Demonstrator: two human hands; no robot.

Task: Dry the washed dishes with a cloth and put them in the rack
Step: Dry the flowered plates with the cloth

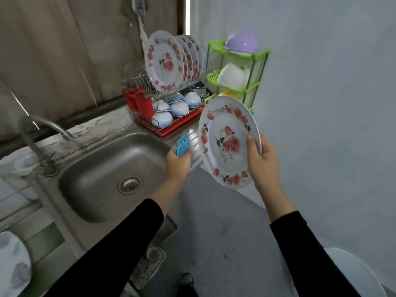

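Note:
My right hand (262,161) grips a white plate with pink roses (225,133) by its right rim, thumb on the face, tilted upright in front of me. My left hand (177,163) holds a bunched blue cloth (183,145) just left of the plate, over the sink's right edge, apart from the plate. The wire dish rack (139,82) stands behind the sink. Several matching rose plates (165,61) stand upright in its top tier. Blue-and-white bowls (177,106) lie upside down on its red tray (182,123).
A steel sink (102,174) with a tap (42,129) lies at left. A green shelf (255,54) holding a purple bowl (242,42) and white dishes stands right of the rack by the wall. A patterned plate (12,264) sits bottom left, a white basin (360,273) bottom right.

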